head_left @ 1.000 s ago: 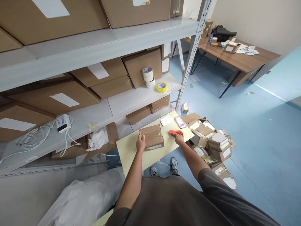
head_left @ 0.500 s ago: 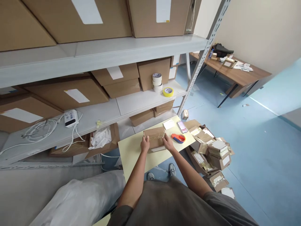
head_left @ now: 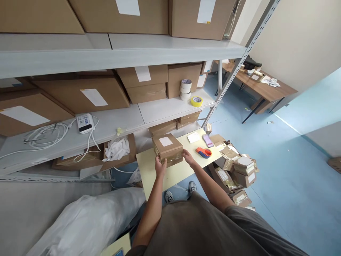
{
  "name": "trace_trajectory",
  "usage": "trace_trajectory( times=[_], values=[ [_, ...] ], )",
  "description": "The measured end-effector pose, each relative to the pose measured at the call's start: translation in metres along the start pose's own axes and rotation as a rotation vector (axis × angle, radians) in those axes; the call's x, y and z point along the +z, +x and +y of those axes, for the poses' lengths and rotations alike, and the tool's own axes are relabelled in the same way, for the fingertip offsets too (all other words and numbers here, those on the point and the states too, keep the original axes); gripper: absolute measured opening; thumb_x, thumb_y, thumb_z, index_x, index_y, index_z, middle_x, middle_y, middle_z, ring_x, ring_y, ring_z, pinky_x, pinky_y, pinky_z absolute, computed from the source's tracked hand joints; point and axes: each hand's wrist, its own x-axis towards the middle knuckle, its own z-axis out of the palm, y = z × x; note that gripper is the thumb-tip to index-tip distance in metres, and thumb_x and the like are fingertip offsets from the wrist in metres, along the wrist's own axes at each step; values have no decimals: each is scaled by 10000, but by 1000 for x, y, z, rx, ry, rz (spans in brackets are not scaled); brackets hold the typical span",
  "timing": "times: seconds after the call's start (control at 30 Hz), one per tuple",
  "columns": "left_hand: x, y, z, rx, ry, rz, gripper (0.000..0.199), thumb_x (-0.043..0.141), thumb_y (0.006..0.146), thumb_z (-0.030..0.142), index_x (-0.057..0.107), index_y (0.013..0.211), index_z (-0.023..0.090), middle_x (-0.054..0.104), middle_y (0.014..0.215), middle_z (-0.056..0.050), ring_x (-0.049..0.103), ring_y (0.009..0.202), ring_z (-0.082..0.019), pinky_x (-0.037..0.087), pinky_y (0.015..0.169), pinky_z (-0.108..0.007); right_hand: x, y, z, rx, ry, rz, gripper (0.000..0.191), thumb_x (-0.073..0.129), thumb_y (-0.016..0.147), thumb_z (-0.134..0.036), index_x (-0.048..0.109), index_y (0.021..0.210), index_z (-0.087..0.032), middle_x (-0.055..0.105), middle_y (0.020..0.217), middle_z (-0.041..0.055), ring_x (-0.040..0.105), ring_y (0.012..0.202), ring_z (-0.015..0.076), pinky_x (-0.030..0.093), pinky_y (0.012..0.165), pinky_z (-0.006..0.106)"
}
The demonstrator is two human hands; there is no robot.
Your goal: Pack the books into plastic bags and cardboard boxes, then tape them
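A small brown cardboard box [head_left: 173,146] with a white label on its top is between my hands, over the pale yellow tabletop [head_left: 149,174]. My left hand [head_left: 161,167] grips its near left corner, thumb up along the side. At the right end, my right hand [head_left: 188,157] has its fingers closed on the box's edge. Shiny clear tape shows on the side facing me. To the right of the box lie a red and blue tape dispenser [head_left: 204,153], a white paper slip [head_left: 193,137] and a blurred-out pinkish item [head_left: 207,140].
Grey metal shelving [head_left: 170,53] with large cartons stands over the table's far side. Tape rolls [head_left: 196,101] and a white device [head_left: 85,123] with cables sit on it. Small boxes [head_left: 243,169] are piled on the floor at right. A filled plastic sack [head_left: 87,220] lies at left.
The box has been turned, so its labelled face now points up and the taped face points toward me. Both hands have kept hold of it. The head view has shifted slightly.
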Motion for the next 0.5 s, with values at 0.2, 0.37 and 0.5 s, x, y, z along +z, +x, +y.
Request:
trace_trajectory(
  times=[0.2, 0.37, 0.5],
  values=[
    [4, -25, -48, -231, 24, -96, 525, 844, 825, 378, 592, 1241, 180, 743, 1283, -185, 727, 1180, -307, 564, 985, -389, 31, -13, 59, 305, -370, 41, 520, 664, 686, -194, 691, 1205, -202, 778, 1075, 85, 713, 970, 257, 566, 827, 344],
    [7, -29, -58, -222, -71, -209, 468, 802, 875, 363, 613, 1260, 173, 748, 1301, -182, 731, 1190, -269, 557, 1003, -355, 30, -26, 77, 299, -391, 37, 573, 672, 691, -210, 671, 1264, -220, 781, 1053, 53, 731, 950, 241, 572, 807, 329],
    [0, -17, -48, -202, 26, -223, 531, 772, 875, 455, 641, 1297, 160, 723, 1343, -208, 682, 1286, -333, 527, 1067, -418, 15, -22, 72, 294, -399, 47, 636, 663, 701, -175, 665, 1336, -204, 755, 1261, 97, 716, 1149, 276, 574, 914, 352]
  ],
)
